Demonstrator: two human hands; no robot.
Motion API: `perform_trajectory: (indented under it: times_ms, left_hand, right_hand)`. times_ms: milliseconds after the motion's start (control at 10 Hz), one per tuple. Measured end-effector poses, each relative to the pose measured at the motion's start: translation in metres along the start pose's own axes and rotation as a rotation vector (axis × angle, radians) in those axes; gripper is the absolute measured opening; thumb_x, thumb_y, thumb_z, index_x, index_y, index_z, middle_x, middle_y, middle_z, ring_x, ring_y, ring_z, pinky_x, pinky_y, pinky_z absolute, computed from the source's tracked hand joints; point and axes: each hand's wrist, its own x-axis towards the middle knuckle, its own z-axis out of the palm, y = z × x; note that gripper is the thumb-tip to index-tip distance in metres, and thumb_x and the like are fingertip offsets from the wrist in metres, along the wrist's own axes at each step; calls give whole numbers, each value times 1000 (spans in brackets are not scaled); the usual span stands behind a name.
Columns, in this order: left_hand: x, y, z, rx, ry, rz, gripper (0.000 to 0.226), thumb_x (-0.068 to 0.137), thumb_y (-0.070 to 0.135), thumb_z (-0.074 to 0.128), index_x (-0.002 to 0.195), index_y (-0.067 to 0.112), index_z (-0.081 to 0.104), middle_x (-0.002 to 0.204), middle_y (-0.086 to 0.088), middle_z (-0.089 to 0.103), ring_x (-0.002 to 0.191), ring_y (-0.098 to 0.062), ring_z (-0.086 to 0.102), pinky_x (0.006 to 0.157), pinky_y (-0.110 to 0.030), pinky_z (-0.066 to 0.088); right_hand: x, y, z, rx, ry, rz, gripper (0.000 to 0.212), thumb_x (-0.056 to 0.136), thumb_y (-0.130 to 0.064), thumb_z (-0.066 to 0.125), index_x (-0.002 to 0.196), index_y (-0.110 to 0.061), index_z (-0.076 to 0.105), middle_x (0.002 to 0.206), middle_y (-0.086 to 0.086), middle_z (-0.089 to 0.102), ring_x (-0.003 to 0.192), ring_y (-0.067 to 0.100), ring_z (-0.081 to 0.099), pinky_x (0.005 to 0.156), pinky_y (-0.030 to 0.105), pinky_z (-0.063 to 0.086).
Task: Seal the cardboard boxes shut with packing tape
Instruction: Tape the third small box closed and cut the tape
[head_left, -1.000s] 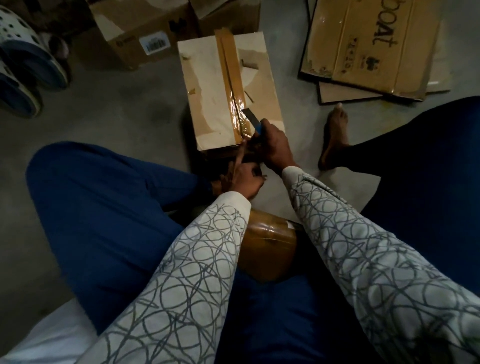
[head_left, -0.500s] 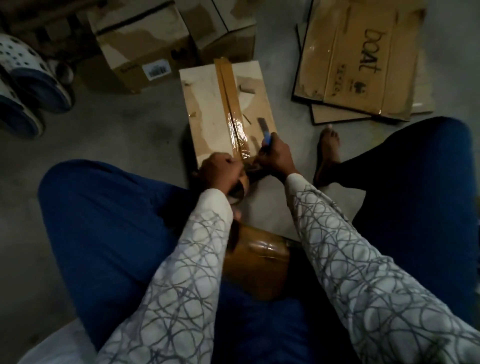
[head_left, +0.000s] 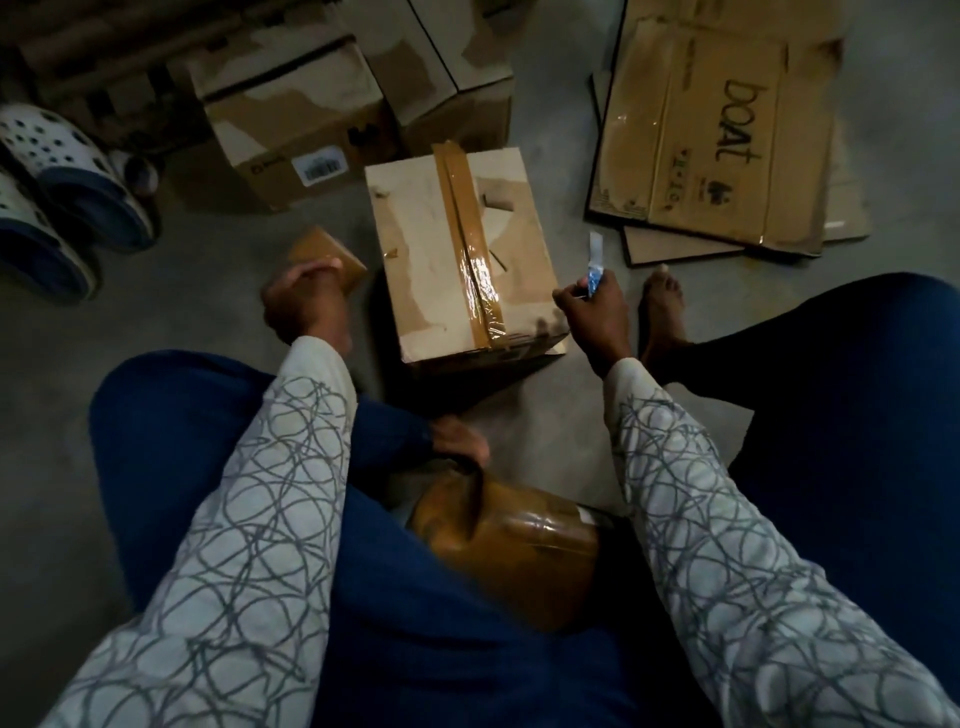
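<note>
A small cardboard box (head_left: 426, 260) stands on the floor between my knees, with a strip of brown tape (head_left: 470, 260) running down the middle of its top and over its near edge. To the left of the box, my left hand (head_left: 306, 306) grips a roll of brown packing tape (head_left: 324, 254), lifted clear of it. Just right of the box's near corner, my right hand (head_left: 597, 312) holds a blue cutter (head_left: 595, 265) with its blade pointing up. Neither hand touches the box.
Two more cardboard boxes (head_left: 296, 130) stand behind the taped one. Flattened cardboard marked "boat" (head_left: 711, 140) lies at the back right. Sandals (head_left: 57, 197) sit at the far left. A tape-wrapped brown parcel (head_left: 519, 545) rests in my lap. My bare foot (head_left: 662, 306) lies right of the box.
My left hand has pulled the tape roll away from the box's near edge to the left. My right hand has drawn the cutter off the box to the right. The tape strip now lies separate from the roll.
</note>
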Motion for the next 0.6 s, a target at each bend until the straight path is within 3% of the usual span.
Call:
perform_trajectory:
  times_ms: [100, 200, 300, 400, 500, 600]
  left_hand:
    - [3, -8, 14, -240, 62, -275, 9, 88, 10, 64, 82, 11, 71, 62, -5, 70, 50, -23, 64, 42, -26, 47]
    - [7, -9, 22, -551, 157, -525, 38, 107, 20, 35, 137, 3, 49, 136, -23, 58, 130, -38, 51, 96, -39, 52]
    - [58, -59, 51, -1062, 229, -780, 68, 92, 19, 59, 151, 13, 26, 161, -19, 25, 149, -31, 26, 122, -41, 20]
    - [59, -74, 82, -147, -70, -373, 26, 87, 20, 55, 107, 37, 49, 144, -20, 50, 130, -39, 53, 107, -50, 45]
    - [13, -41, 74, -118, -78, -326, 12, 98, 16, 43, 109, 13, 47, 108, -16, 61, 91, -29, 64, 86, -42, 56]
    - [-3, -35, 85, -99, -136, -131, 19, 94, 8, 45, 111, 6, 53, 116, -18, 62, 97, -30, 65, 87, -48, 59]
  right_hand:
    - [7, -2, 1, -13, -44, 7, 31, 90, -20, 71, 114, -10, 55, 108, 1, 60, 85, 10, 60, 61, 15, 48]
    - [16, -2, 5, 21, -138, 64, 37, 93, -22, 70, 121, -13, 48, 107, -3, 56, 82, 6, 62, 59, 15, 52]
    - [24, -2, 10, 51, -246, 132, 43, 90, -27, 72, 121, -16, 44, 118, 8, 59, 98, 21, 66, 79, 37, 60]
    - [23, -6, 14, 127, -353, 183, 55, 88, -25, 75, 130, -14, 42, 124, 8, 60, 107, 25, 65, 86, 40, 59]
    - [19, -5, 18, 205, -361, 206, 61, 81, -24, 80, 131, -16, 46, 121, 5, 65, 106, 22, 68, 90, 46, 58]
    - [11, -15, 12, 301, -285, 181, 51, 86, -16, 74, 124, -26, 42, 123, 3, 61, 107, 21, 65, 83, 41, 60]
